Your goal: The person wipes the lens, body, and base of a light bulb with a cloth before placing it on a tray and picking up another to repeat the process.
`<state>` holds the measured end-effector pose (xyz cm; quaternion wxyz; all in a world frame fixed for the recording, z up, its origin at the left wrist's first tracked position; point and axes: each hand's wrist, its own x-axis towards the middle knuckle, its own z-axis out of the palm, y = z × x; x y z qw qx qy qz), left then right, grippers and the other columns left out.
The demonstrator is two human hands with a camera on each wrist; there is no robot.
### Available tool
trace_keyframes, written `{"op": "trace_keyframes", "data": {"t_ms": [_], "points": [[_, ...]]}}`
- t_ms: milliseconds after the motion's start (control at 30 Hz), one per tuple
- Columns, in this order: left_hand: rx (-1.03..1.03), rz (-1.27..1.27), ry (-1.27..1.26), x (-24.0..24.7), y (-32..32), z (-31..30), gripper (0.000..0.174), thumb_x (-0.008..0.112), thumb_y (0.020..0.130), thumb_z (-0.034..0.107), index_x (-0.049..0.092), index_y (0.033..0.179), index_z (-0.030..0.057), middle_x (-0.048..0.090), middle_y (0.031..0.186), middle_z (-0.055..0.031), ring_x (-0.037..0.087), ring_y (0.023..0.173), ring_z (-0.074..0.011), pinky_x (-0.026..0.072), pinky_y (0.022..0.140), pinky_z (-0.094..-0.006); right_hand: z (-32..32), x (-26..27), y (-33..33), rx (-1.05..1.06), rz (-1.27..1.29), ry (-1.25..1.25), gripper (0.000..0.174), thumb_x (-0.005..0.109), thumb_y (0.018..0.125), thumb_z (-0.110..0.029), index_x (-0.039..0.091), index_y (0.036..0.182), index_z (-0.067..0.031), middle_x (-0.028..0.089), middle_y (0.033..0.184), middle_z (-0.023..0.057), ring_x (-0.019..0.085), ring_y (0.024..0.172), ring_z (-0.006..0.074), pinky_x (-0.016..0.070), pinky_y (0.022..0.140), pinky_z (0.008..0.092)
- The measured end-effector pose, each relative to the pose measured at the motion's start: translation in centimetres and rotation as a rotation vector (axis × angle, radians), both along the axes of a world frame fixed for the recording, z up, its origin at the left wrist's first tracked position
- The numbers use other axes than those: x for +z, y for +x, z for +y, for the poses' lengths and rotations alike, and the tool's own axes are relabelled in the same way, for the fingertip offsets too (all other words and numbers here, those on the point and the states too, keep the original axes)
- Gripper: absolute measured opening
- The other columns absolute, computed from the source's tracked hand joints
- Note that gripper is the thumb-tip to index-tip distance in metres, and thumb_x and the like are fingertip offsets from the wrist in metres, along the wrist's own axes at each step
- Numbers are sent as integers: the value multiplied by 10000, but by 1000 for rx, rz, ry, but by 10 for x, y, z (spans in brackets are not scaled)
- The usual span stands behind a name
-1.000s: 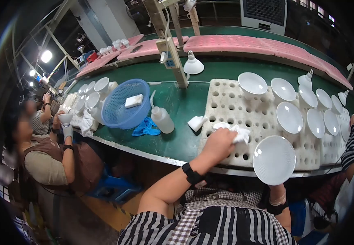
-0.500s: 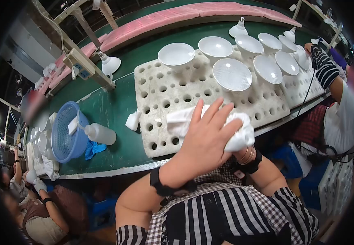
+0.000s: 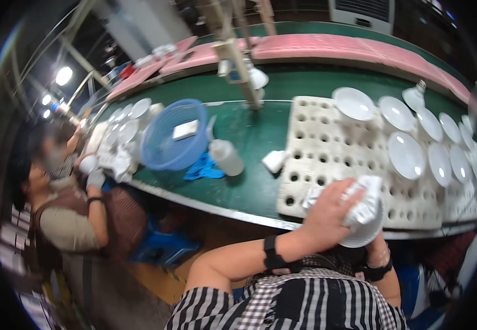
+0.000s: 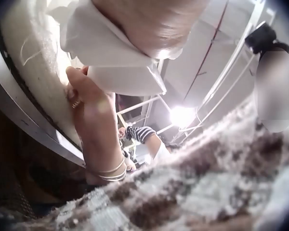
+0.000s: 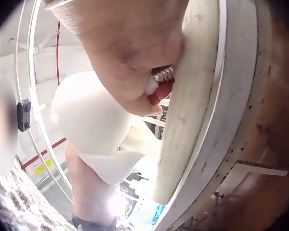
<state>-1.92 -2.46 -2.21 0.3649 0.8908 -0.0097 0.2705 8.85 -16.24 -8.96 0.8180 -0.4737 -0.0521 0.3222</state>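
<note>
Below the front edge of the foam board (image 3: 315,148), my right hand (image 3: 379,254) grips a white reflector lamp bulb (image 3: 362,236) by its metal screw base (image 5: 164,73). The bulb's broad round face is up, partly covered by a crumpled white cloth (image 3: 366,201). My left hand (image 3: 329,214) holds this cloth against the face, its fingers bent over the folds. In the left wrist view the cloth (image 4: 94,36) hangs down over the bulb's rim. More bulbs (image 3: 406,155) stand face up in the board's holes.
Left of the board are a small white block (image 3: 275,160), a squeeze bottle (image 3: 226,158), a blue glove (image 3: 203,168) and a blue basket (image 3: 175,148). A post (image 3: 244,77) rises behind them. Another person (image 3: 68,209) works on the left beside more bulbs.
My left hand has brought the cloth from the foam board over onto the bulb's face. The right hand still holds the bulb. The head view swung right, then back.
</note>
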Motion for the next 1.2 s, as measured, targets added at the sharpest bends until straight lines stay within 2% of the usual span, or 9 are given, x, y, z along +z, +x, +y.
{"op": "trace_keyframes", "data": {"t_ms": [200, 333, 533, 700, 800, 967, 1000, 1100, 1200], "points": [[-297, -144, 190, 29, 22, -13, 636, 746, 690, 241, 589, 1294, 117, 454, 1393, -198, 404, 1295, -450, 302, 1106, -573, 0, -1, 1, -103, -676, -219, 240, 697, 841, -100, 674, 1067, -24, 713, 955, 77, 696, 858, 247, 546, 775, 355], [-230, 19, -32, 25, 59, 0, 458, 712, 735, 207, 628, 1172, 100, 583, 1158, -170, 537, 1127, -358, 421, 971, -456, -1, -2, 3, -276, -1194, -406, 252, 709, 815, -78, 674, 1059, -21, 719, 948, 99, 701, 842, 264, 545, 760, 351], [-45, 107, -547, 1, 51, 18, 295, 592, 900, 243, 618, 1136, 68, 584, 954, -163, 589, 893, -377, 474, 804, -445, -6, 49, 0, 400, -1205, -491, 298, 740, 728, -35, 673, 1016, -5, 701, 843, 177, 687, 770, 362, 536, 697, 393], [-264, -58, -113, 41, 36, 2, 386, 667, 793, 196, 607, 1151, 64, 581, 936, -149, 596, 878, -360, 487, 756, -439, -34, 29, 16, 718, -781, -466, 734, 794, 786, -113, 429, 1421, -51, 537, 1363, 97, 530, 1233, 215, 443, 1038, 372], [-429, -88, -54, 57, 37, 7, 427, 704, 739, 123, 604, 1148, 54, 589, 955, -151, 596, 884, -368, 498, 761, -434, -43, 7, 31, 584, -719, -447, 738, 789, 791, -113, 420, 1426, -49, 524, 1377, 100, 517, 1247, 217, 431, 1050, 373], [-56, -411, -339, 50, 41, 32, 467, 742, 702, 70, 621, 1153, 69, 599, 1040, -135, 581, 950, -347, 473, 846, -432, -42, 1, 37, 222, -550, -405, 745, 778, 804, -114, 398, 1441, -45, 492, 1412, 110, 484, 1281, 223, 401, 1081, 377], [-109, -471, -273, 46, 34, 26, 456, 742, 699, 85, 630, 1142, 82, 595, 1048, -126, 577, 972, -345, 462, 862, -451, -34, 18, 34, 203, -1088, -600, 676, 751, 835, -135, 418, 1417, -48, 483, 1408, 117, 474, 1286, 228, 389, 1095, 378], [-370, -346, 147, 39, 30, -11, 394, 715, 673, 133, 663, 1063, 122, 564, 1158, -143, 501, 1172, -368, 345, 999, -592, -17, 16, 24, 177, -1175, -624, 620, 740, 834, -131, 450, 1376, -43, 512, 1361, 130, 499, 1253, 238, 404, 1063, 384], [-343, -220, 137, 38, 42, -5, 374, 692, 679, 105, 664, 1052, 119, 551, 1171, -155, 461, 1252, -369, 309, 1021, -639, -5, 11, 19, 100, -1298, -652, 538, 723, 833, -127, 499, 1314, -35, 556, 1290, 148, 536, 1203, 253, 427, 1015, 394]]}}
